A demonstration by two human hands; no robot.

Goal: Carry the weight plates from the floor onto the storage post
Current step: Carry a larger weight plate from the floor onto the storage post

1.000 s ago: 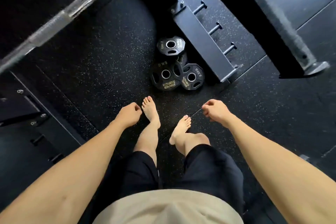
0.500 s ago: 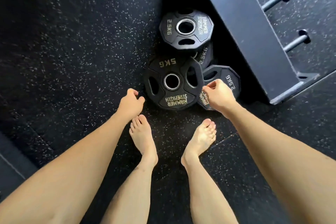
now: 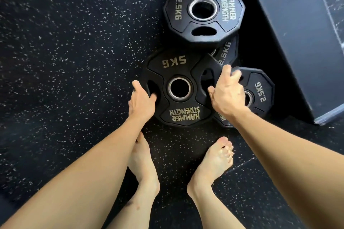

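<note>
A black 5 kg plate (image 3: 175,65) lies flat on the speckled rubber floor. My left hand (image 3: 141,101) grips its left rim, thumb in the left grip slot. My right hand (image 3: 228,94) curls over its right rim by the right slot. A 2.5 kg plate (image 3: 203,28) lies just beyond it. Another 2.5 kg plate (image 3: 260,91) sits to the right, partly under my right hand. A third 2.5 kg plate (image 3: 226,52) shows only an edge beneath the others. No storage post is in view.
A dark metal rack base (image 3: 297,42) runs diagonally along the right, close to the plates. My bare feet (image 3: 214,161) stand just short of the 5 kg plate. Open rubber floor (image 3: 65,61) stretches to the left.
I have bent lower, so the plates look larger. Both hands moved forward from just short of the plates onto the 5 kg plate's left and right rims.
</note>
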